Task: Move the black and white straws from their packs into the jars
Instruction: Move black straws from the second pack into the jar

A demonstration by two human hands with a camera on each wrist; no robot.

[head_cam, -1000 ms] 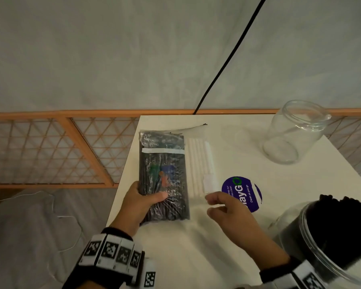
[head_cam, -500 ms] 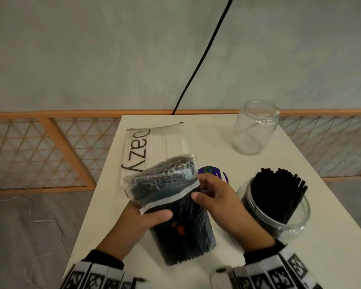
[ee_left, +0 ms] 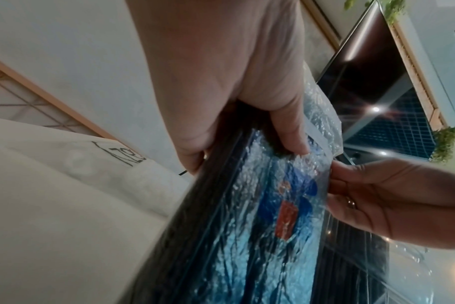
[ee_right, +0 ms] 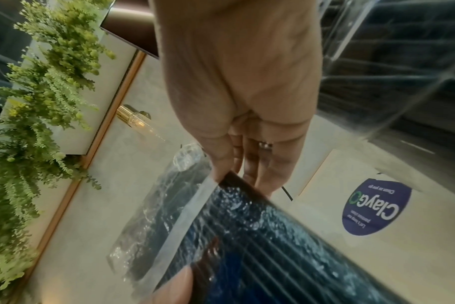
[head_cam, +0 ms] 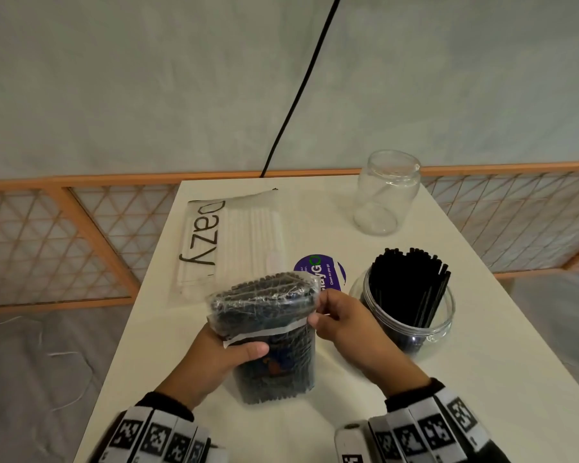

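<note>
A clear plastic pack of black straws stands tilted above the table's near middle. My left hand grips its left side, thumb across the front below the white seal strip. My right hand pinches the pack's upper right edge at the seal. A pack of white straws lies flat at the far left of the table. One clear jar at the right holds several black straws. A second clear jar stands empty at the back right.
A round purple sticker lies on the white table between the packs and the filled jar. An orange lattice railing runs behind and left of the table. A black cable hangs down the wall.
The black straw pack has come off the table and now stands raised in both hands. My right hand has gone from the white pack's tab to the black pack's top edge.
</note>
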